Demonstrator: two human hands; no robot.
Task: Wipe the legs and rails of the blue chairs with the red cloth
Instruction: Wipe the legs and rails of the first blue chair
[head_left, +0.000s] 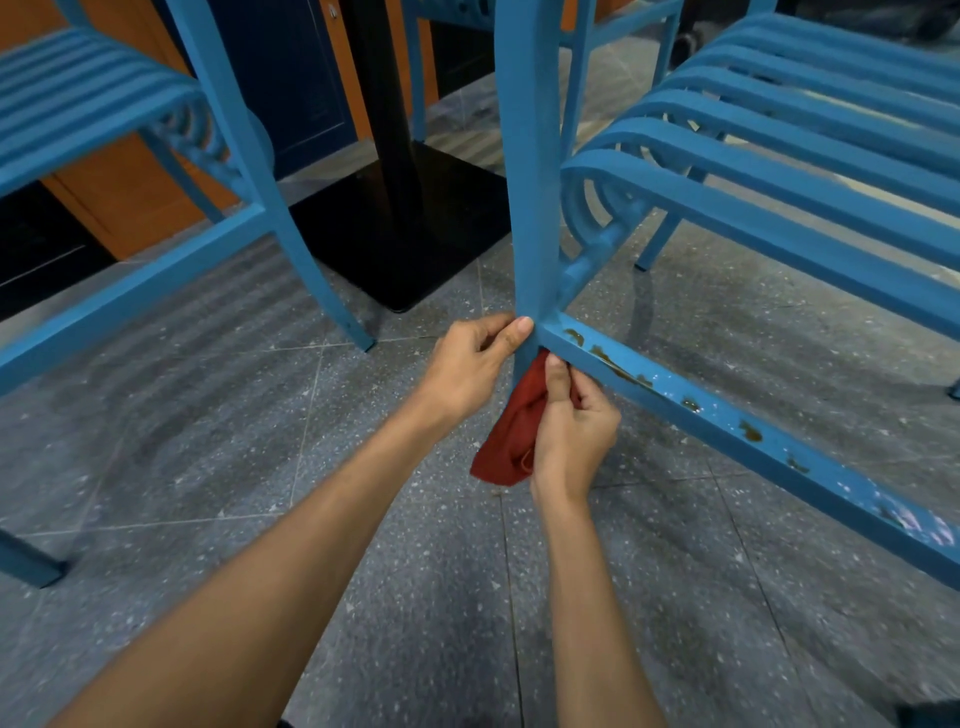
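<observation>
A blue metal chair (769, 171) stands at the right, its front leg (530, 208) coming down to the middle of the view. My left hand (472, 364) grips that leg where the lower side rail (727, 421) joins it, thumb on the joint. My right hand (571, 426) holds the red cloth (511, 436) bunched against the leg just below the joint. The rail shows brown rust patches and chipped paint along its top. The leg's foot is hidden behind the cloth and my hands.
A second blue chair (104, 104) stands at the left, its rail (130, 296) running toward the near left. Between the chairs rises a black table post (384, 78) on a square black base (405, 234). The floor is grey speckled tile (208, 467).
</observation>
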